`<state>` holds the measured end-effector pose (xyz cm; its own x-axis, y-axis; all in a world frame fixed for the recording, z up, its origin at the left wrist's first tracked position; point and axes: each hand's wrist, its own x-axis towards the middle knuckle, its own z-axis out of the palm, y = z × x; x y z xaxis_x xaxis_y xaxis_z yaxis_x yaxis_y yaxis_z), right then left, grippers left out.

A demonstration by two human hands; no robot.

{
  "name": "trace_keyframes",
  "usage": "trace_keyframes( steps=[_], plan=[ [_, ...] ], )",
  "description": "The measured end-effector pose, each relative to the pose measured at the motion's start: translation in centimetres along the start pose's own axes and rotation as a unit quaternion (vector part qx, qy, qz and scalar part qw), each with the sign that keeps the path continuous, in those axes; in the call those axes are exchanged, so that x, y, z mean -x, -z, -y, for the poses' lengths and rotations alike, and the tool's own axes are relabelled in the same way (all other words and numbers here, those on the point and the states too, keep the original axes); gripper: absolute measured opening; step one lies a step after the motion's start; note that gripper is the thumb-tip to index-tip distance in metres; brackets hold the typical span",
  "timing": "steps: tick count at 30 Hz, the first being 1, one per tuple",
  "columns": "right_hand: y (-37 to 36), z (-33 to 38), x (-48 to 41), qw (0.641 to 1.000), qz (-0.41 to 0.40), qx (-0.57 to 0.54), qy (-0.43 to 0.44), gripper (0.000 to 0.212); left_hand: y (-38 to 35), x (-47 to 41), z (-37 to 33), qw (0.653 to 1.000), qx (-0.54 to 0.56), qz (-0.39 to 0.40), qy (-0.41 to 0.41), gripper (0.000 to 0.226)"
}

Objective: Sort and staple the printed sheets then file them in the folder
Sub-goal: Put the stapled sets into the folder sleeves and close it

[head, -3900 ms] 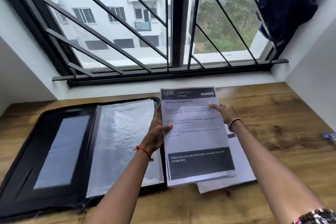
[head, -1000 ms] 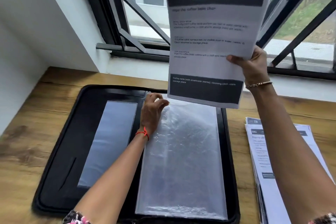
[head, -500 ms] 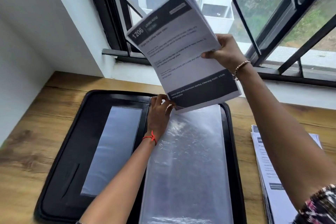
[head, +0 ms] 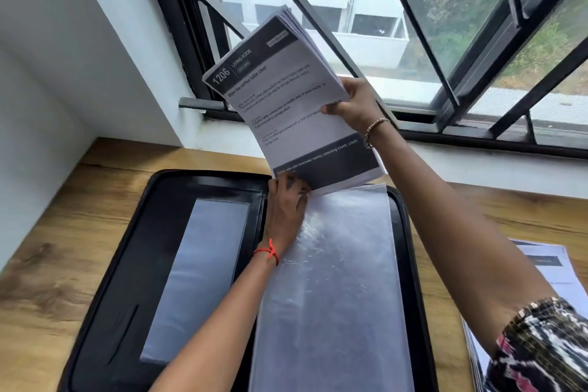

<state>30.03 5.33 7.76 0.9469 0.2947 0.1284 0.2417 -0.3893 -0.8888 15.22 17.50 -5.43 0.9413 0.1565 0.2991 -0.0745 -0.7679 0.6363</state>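
My right hand grips the white printed sheaf above the black zip folder. My left hand pinches the mouth of its clear plastic sleeve. Filing looks barely started: another printed pile lies right of the folder.

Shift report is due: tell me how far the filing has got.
Done: the folder lies open, a set of sheets headed 1206 gathered; staple not visible. In hand: right hand holds that set over the clear sleeve, whose top edge the left hand grips. Left: slide it in, then handle the pile at the right.
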Motion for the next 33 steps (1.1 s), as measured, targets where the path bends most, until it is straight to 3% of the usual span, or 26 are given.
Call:
trace_keyframes(
  steps=[5,11,17,23,28,33],
  plan=[
    [0.1,-0.9,0.2,0.999,-0.018,-0.023,-0.017,0.031,-0.7,0.0,-0.9,0.998,-0.002,0.054,-0.023,0.035],
    [0.2,-1.3,0.6,0.997,-0.032,-0.058,-0.025,0.032,-1.8,-0.2,-3.9,0.996,0.032,0.049,-0.072,0.036],
    [0.2,-2.0,0.7,0.996,-0.044,-0.075,-0.023,0.034,-2.8,-0.4,-5.7,0.995,0.059,0.017,-0.075,0.011],
    [-0.3,-2.3,0.7,0.995,-0.051,-0.085,-0.024,0.033,-3.3,-0.4,-7.4,0.993,0.062,0.009,-0.103,0.006],
    [-0.5,-2.5,0.6,0.994,-0.051,-0.090,-0.029,0.030,-4.1,-1.0,-8.4,0.995,0.067,-0.013,-0.075,0.004],
    [-0.8,-2.7,0.4,0.993,-0.051,-0.098,-0.027,0.038,-4.4,-1.2,-8.8,0.995,0.057,-0.016,-0.079,0.008]
  ],
)
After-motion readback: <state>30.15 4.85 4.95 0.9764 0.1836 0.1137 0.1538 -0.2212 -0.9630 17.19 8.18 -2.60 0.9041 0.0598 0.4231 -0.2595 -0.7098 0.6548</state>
